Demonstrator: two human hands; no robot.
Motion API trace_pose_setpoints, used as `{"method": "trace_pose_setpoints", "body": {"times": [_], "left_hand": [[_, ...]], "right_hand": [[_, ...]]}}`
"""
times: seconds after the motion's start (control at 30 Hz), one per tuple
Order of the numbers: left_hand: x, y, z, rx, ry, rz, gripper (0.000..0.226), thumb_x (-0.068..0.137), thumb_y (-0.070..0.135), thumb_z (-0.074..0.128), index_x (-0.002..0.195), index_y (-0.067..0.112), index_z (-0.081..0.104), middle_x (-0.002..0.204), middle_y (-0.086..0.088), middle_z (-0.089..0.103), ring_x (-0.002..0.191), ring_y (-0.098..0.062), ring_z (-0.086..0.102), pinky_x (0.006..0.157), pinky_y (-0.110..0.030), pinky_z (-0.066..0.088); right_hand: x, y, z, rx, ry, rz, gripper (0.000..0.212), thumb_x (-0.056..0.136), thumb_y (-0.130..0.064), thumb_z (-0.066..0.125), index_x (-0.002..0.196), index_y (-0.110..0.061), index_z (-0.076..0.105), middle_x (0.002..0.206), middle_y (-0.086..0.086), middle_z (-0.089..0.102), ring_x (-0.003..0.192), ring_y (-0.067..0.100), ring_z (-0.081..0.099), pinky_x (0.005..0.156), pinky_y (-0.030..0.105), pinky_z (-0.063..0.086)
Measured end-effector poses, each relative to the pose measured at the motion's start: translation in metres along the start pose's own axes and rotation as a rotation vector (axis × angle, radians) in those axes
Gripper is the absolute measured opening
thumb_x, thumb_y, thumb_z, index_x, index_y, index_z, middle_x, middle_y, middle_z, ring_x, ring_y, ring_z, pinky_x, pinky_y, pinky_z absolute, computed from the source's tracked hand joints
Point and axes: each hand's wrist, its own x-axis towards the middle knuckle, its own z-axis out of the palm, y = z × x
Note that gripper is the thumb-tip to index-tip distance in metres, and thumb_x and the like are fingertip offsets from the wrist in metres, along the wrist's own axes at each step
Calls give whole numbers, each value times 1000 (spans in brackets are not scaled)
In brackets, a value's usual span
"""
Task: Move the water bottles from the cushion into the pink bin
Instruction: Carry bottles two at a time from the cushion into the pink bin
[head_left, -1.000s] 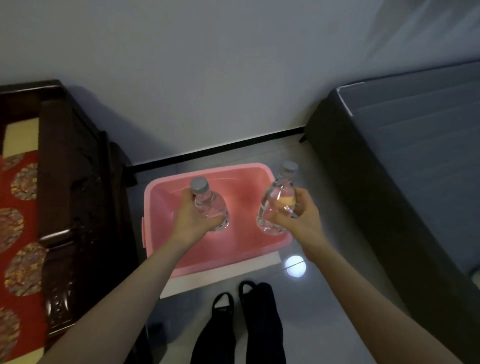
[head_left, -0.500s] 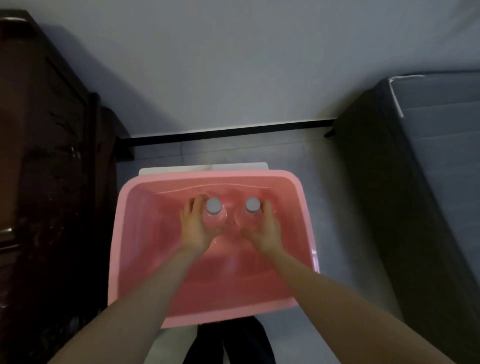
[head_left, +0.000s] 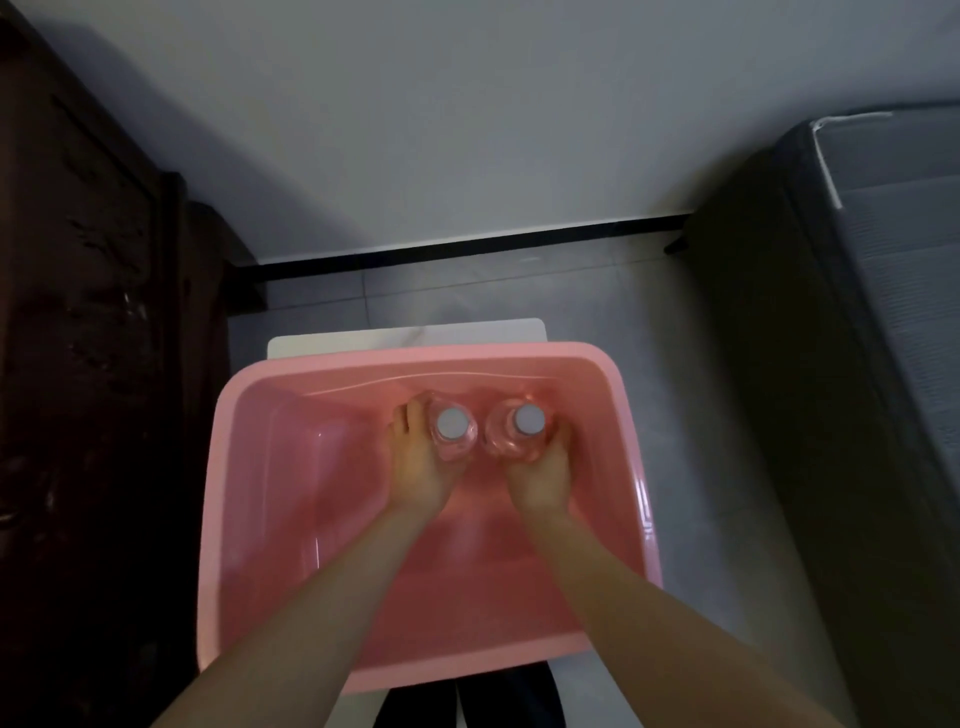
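In the head view, looking steeply down, both bare forearms reach into the pink bin (head_left: 415, 356), and each of the hands is closed round a clear water bottle. The left hand (head_left: 421, 467) grips the left bottle (head_left: 451, 423) from its outer left side, with the fingers (head_left: 410, 418) curled up along the bottle's shoulder and the palm against its near side. The right hand (head_left: 540, 478) grips the right bottle (head_left: 528, 419) from the near and right side, and its fingers (head_left: 560, 441) wrap round the body. Both bottles stand upright with their grey caps facing the camera. They are just beside each other in the far half of the bin, close to its far wall. Whether their bases rest on the bin's bottom cannot be told, since the hands and the bottles' own bodies hide them. The bin sits on a white board (head_left: 405, 335) whose far edge shows beyond the rim, on a grey tiled floor (head_left: 675, 338). A dark carved wooden piece of furniture (head_left: 78, 312) stands at the left, and a dark grey bed (head_left: 883, 260) at the right. A pale wall (head_left: 467, 130) with a black skirting strip (head_left: 467, 249) lies ahead. Dark trouser legs (head_left: 498, 701) show at the bottom edge.
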Motion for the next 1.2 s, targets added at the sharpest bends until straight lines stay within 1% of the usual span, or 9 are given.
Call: {"method": "trace_pose_setpoints", "body": {"times": [0.1, 0.17, 0.27, 0.57, 0.7, 0.8, 0.93, 1.07, 1.2], "left_hand": [[0, 2, -1, 16, -24, -28, 78, 50, 37, 68, 121, 10, 50, 119, -9, 50, 109, -28, 45, 92, -37, 39], [1, 6, -2, 11, -33, -47, 77, 48, 34, 67, 120, 10, 52, 119, -10, 50, 108, -29, 46, 90, -33, 38], [2, 10, 2, 16, -40, -26, 77, 51, 48, 63, 117, 11, 53, 116, -8, 53, 104, -25, 46, 85, -27, 35], [0, 24, 15, 0, -61, 34, 75, 53, 47, 58, 116, 7, 52, 117, -12, 51, 106, -30, 47, 87, -32, 37], [2, 30, 24, 41, -83, 6, 72, 59, 18, 78, 124, 5, 49, 122, -17, 50, 111, -35, 45, 89, -28, 32], [2, 37, 14, 108, -134, -56, 87, 56, 3, 82, 134, 5, 41, 132, -15, 45, 121, -37, 42, 97, -31, 32], [-3, 54, -27, 202, -208, -116, 94, 58, 14, 86, 138, 9, 37, 137, -12, 42, 125, -32, 41, 103, -33, 33], [-22, 82, -97, 136, -111, -80, 77, 65, 18, 84, 132, 8, 46, 131, -10, 51, 122, -24, 48, 100, -26, 36], [-55, 107, -171, -39, 103, -78, 59, 72, 35, 73, 123, 12, 57, 120, -1, 60, 112, -13, 55, 93, -20, 38]], "right_hand": [[0, 4, 1, 61, -63, 184, 35, 73, -32, 61, 101, -14, 49, 93, 7, 57, 85, 25, 55, 85, 37, 45], [3, 6, -1, 84, -112, 310, 24, 81, -17, 61, 104, -16, 55, 89, 3, 56, 84, 22, 52, 80, 32, 43], [7, 14, 2, 179, -96, 414, 21, 79, -8, 60, 95, -22, 60, 80, 1, 62, 78, 23, 56, 80, 39, 48], [10, 15, -3, 467, -77, 425, 41, 77, 7, 39, 103, -15, 60, 68, -8, 48, 60, 5, 38, 56, 22, 32], [8, 2, -15, 414, -112, 452, 52, 56, -9, 37, 104, -8, 57, 68, -3, 44, 59, 11, 37, 54, 23, 30], [-2, -13, -34, 295, -225, 480, 42, 62, -11, 48, 103, -10, 56, 76, 6, 50, 68, 20, 46, 63, 29, 40], [-12, -40, -73, -7, -387, 194, 15, 83, -12, 61, 97, -13, 61, 73, 3, 61, 69, 19, 54, 64, 27, 40], [-33, -82, -119, -121, -402, -87, 33, 77, -41, 69, 107, -30, 60, 94, -4, 69, 88, 18, 65, 80, 33, 50], [-66, -143, -138, -63, -364, -319, 58, 65, -40, 61, 121, -29, 56, 110, -6, 63, 101, 20, 62, 92, 38, 48]]}}
